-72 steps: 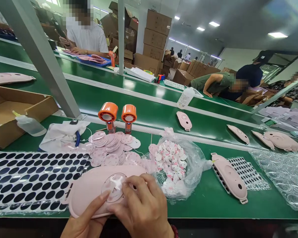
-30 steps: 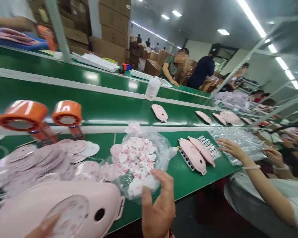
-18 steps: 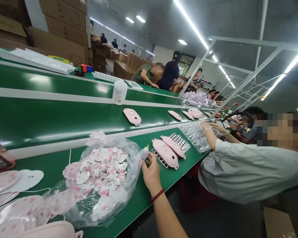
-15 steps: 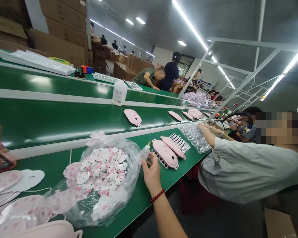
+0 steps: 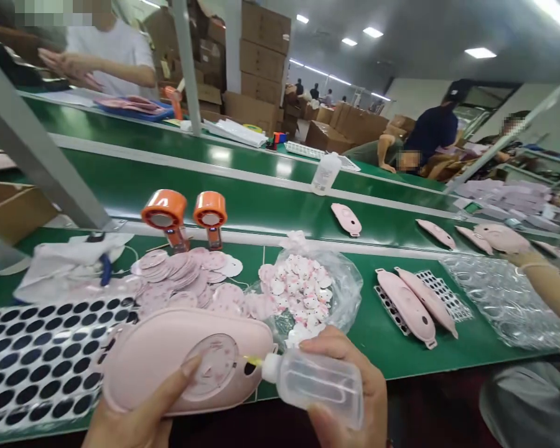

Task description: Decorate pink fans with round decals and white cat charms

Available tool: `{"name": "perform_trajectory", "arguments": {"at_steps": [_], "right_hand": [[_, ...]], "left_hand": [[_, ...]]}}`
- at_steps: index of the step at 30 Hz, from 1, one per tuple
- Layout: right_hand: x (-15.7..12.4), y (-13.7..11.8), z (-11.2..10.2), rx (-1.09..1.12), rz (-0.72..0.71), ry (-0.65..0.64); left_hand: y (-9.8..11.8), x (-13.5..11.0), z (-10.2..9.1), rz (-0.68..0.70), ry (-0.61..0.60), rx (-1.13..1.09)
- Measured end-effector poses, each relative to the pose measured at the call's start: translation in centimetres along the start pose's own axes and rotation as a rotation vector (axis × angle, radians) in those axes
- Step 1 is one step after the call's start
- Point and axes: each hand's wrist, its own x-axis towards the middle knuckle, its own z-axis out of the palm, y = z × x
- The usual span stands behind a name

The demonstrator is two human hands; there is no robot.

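Observation:
My left hand (image 5: pixel 140 410) is wrapped round the lower left side of a pink oval plastic casing (image 5: pixel 149 348), the thumb lying on its face near a round printed disc (image 5: pixel 214 367). In my right hand (image 5: pixel 359 373) is a translucent squeeze bottle (image 5: pixel 317 379), tipped sideways. Its thin yellow nozzle points left at the casing, close by the disc's right edge and a dark oval spot. Whether the tip touches the surface, I cannot tell. Behind the casing lie a pile of pink printed discs (image 5: pixel 168 274) and a clear bag (image 5: pixel 350 286) of white-and-pink character cutouts (image 5: pixel 298 280).
Two orange handheld fans (image 5: pixel 210 214) stand behind the discs. A sheet of black circles (image 5: pixel 28 354) lies at left. More pink casings (image 5: pixel 408 305) rest at right, beside a clear blister tray (image 5: pixel 494 298) and a co-worker's arm (image 5: pixel 550 286). A white bottle (image 5: pixel 325 174) stands farther back.
My view has swung left. The right hand has brought the squeeze bottle from beside the bag to the pink casing. My left hand, out of view before, now holds that casing.

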Motion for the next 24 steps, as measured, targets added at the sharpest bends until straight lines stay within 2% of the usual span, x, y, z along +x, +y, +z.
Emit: {"name": "perform_trajectory", "arguments": {"at_steps": [3, 6, 10, 12, 15, 17, 19, 24], "right_hand": [[0.3, -2.1, 1.2, -0.004, -0.077, -0.097], [0.0, -3.6, 1.2, 0.058, -0.183, -0.166], [0.1, -4.7, 1.4, 0.144, -0.257, -0.182], [0.4, -4.9, 1.7, 0.149, -0.262, -0.184], [0.6, -5.0, 1.9, 0.146, -0.259, -0.196], [0.7, -5.0, 1.8, 0.134, -0.253, -0.195], [0.8, -4.9, 1.7, 0.117, -0.246, -0.187], [0.9, -4.8, 1.4, 0.104, -0.229, -0.165]], "left_hand": [[1.8, -1.5, 1.4, -0.048, 0.053, -0.050], [2.7, -2.1, 1.8, -0.047, 0.091, -0.027], [2.6, -1.7, 0.6, -0.085, 0.140, -0.001], [2.0, -1.2, -0.5, -0.113, 0.109, -0.016], [1.0, -0.5, -1.9, -0.073, 0.041, -0.005], [0.7, -0.4, -2.1, -0.023, 0.023, 0.038], [0.9, -0.6, -1.5, 0.011, 0.044, 0.067], [2.3, -1.5, 0.6, -0.022, 0.117, 0.037]]}}
